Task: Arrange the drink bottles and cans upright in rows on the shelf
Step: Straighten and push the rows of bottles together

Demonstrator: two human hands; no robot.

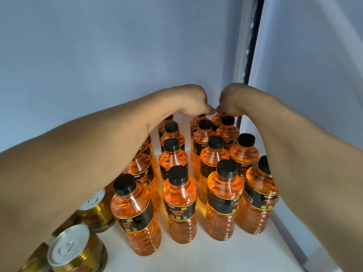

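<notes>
Several orange drink bottles [179, 205] with black caps and black labels stand upright in rows on the white shelf [206, 258]. Both arms reach over them to the back row. My left hand [193, 101] curls its fingers down over the cap of a rear bottle [195, 124]. My right hand [233, 101] grips the top of the rear corner bottle [217, 119]. The caps under both hands are hidden. Gold cans [75, 250] with silver pull-tab lids stand at the front left, partly under my left forearm.
A pale back wall [98, 65] closes the shelf behind the bottles. The right side wall [314, 65] and a dark slotted upright [249, 55] bound the right side. Bare shelf surface shows at the front centre and right.
</notes>
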